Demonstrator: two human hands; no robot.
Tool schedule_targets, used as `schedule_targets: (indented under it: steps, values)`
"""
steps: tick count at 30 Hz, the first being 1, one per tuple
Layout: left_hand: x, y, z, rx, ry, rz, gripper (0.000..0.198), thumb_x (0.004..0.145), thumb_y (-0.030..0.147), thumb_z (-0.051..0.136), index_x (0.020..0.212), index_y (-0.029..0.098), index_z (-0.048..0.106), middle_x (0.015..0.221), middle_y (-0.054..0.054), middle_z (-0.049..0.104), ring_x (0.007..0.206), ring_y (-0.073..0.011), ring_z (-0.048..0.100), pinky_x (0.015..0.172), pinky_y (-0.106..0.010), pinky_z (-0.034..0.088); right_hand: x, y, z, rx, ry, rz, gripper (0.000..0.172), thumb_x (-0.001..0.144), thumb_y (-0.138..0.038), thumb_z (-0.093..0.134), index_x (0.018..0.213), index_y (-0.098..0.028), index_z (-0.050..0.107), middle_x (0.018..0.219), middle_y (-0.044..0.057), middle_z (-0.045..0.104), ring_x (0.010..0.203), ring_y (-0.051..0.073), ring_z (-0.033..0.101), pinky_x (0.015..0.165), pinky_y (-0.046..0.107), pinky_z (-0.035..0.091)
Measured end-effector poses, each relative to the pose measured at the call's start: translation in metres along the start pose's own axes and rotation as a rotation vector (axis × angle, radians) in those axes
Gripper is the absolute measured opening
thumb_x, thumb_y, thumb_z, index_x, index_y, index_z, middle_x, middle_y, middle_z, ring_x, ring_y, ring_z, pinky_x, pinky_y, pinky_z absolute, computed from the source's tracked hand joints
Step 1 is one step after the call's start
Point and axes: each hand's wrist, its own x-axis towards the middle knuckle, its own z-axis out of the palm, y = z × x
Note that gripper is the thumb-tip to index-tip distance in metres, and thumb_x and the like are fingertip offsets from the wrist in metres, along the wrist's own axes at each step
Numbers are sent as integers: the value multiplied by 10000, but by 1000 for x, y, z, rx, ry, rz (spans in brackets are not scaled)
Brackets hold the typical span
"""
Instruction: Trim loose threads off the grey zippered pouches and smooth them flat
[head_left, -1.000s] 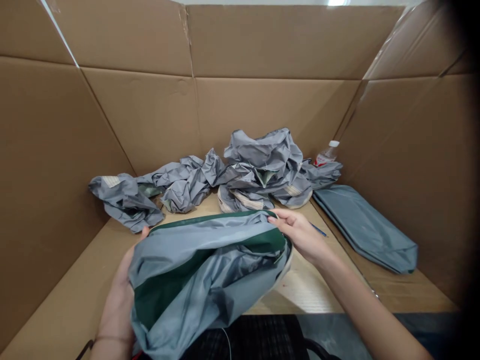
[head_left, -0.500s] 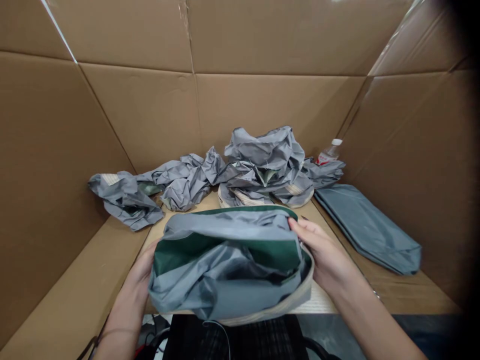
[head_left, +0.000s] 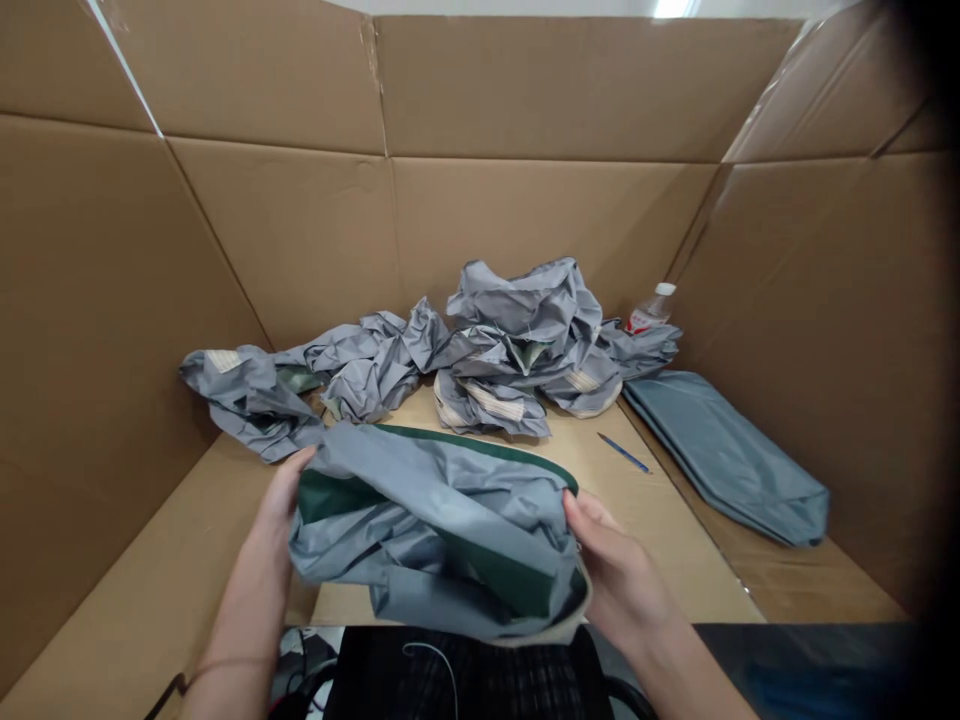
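While held up over the cardboard base (head_left: 660,550), a grey nylon bag (head_left: 435,530) with dark green lining sits between both hands, the left hand (head_left: 274,510) with fingers curled behind its edge, the right hand (head_left: 611,575) with fingers gripping the cream-trimmed rim. Crumpled grey bags (head_left: 517,340) lie beyond; a flat grey bag (head_left: 724,455) and a blue pen (head_left: 624,453) lie to the right.
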Motion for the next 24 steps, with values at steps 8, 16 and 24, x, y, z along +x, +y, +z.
schedule_targets:
  steps: [8,16,24]
  values:
    - [-103,32,25,840,-96,1184,503,750,284,753,1233,254,616,1313,-42,597,1244,-255,529,1126,-448,357,7,2,21,-106,-39,-136,218,803,-427,748,806,-209,737,658,-6,639,595,87,554,634,173,453]
    - [-139,12,46,991,-443,1461,146,845,77,652,949,153,585,877,-28,650,867,-124,600,831,-258,485,9,12,30,-114,-70,-89,280,828,-442,723,771,-168,713,730,4,643,654,79,550,640,164,427]
    - [-140,-7,27,937,-336,1629,176,846,23,590,892,178,658,847,-14,693,778,-134,664,767,-286,564,-1,16,32,92,-126,34,268,768,-429,765,774,-163,738,666,25,643,628,107,593,633,190,439]
